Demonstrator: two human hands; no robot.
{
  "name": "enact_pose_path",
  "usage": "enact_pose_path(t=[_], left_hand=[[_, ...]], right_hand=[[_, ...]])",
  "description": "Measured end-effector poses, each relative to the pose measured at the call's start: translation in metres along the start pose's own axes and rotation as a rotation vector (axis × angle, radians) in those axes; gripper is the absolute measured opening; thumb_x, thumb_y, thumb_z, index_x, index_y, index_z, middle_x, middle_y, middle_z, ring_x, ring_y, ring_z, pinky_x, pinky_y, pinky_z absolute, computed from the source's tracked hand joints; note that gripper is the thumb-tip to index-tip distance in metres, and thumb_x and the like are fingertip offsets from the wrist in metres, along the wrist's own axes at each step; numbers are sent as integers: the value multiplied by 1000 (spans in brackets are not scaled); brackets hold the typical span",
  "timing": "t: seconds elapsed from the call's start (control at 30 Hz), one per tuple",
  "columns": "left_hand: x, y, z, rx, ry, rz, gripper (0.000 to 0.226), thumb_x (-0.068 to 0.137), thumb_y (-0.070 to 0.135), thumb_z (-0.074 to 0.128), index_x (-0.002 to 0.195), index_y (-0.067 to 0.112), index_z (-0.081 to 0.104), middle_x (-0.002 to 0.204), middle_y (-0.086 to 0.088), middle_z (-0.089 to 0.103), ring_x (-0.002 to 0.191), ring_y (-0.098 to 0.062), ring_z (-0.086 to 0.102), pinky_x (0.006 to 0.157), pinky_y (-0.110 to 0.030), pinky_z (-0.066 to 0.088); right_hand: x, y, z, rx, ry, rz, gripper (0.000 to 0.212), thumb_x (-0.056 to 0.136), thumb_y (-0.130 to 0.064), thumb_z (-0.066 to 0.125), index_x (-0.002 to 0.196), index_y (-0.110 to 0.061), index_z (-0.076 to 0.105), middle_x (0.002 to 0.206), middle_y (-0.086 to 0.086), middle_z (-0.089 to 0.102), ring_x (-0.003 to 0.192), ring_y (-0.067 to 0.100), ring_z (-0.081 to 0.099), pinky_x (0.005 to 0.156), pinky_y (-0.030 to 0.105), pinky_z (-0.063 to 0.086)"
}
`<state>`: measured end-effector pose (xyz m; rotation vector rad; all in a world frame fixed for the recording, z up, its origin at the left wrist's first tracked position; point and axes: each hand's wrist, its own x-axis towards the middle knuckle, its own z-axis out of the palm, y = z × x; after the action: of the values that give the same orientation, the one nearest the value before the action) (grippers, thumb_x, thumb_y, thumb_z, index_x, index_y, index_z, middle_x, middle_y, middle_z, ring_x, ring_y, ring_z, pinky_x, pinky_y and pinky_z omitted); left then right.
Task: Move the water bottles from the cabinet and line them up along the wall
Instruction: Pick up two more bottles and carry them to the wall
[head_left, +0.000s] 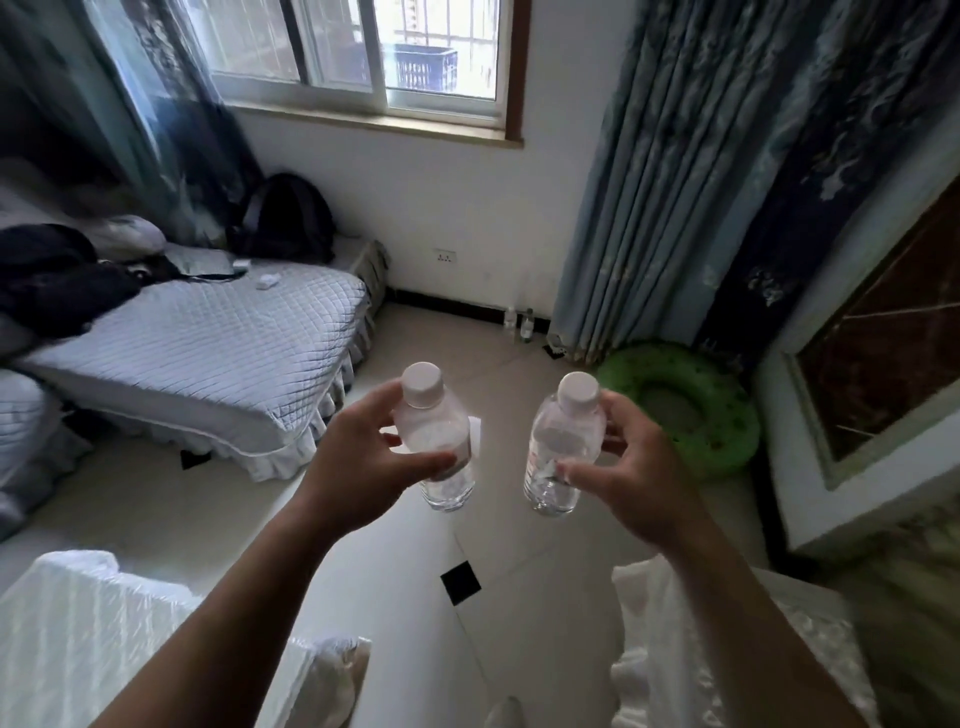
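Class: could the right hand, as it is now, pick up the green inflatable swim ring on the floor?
Probably not: the right hand already grips a clear plastic water bottle, and the green inflatable swim ring lies apart on the floor.

Your left hand (358, 462): wrapped around one bottle (439, 441), left of the other.
Your right hand (634, 467): wrapped around the second bottle (563, 447), just beside the first, apart.
Ahead of you: two bottles on the floor (520, 323) against the wall (467, 218), below the window (363, 52).
Your left: bed (208, 343).
Your right: swim ring (680, 405) on the floor, before the curtain (675, 182).
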<state>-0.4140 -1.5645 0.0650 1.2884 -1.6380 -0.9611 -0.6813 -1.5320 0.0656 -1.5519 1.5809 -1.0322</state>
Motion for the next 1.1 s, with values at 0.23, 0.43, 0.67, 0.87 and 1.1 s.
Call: enact_pose_path(t=[0.23,0.43,0.67,0.87,1.1], left_hand=[[94,1,5,13,52,-3,71,54,41,87,119,28,64,106,7,72,98,-12,69,86,-42,57],[175,-12,-7,20,87,-14,69,58,32,92,121,27,62,103,7,72,94,-11,70,83,-37,59],[283,-51,-36,-52,89,-62,65,62,14,92,119,27,63,103,3,73,90,-14,73,82,-39,60],[387,-77,-68,-56,50,-52,65,60,18,91,118,28,64,100,6,74,91,-12,72,85,-39,59],[497,-97,-95,-84,35,-53,68,58,19,89,120,27,63,101,2,74,91,-16,73,86,-43,58]], right_hand=[[110,-1,-15,-24,-69,-53,69,57,-28,81,121,-35,56,106,-14,68,93,-1,64,84,28,55],[201,-3,-5,-41,-114,-80,71,60,-22,85,124,-30,55,110,-10,67,94,2,64,81,22,52],[318,-4,32,-63,-118,-76,69,57,-27,83,120,-37,56,106,-13,69,95,3,65,87,36,55],[423,-12,67,-72,-115,-58,72,54,-37,81,121,-38,54,104,-16,70,95,5,67,88,44,54],[530,-20,86,-18,-119,-49,69,57,-29,81,121,-34,55,104,-13,71,95,6,68,88,42,56]])
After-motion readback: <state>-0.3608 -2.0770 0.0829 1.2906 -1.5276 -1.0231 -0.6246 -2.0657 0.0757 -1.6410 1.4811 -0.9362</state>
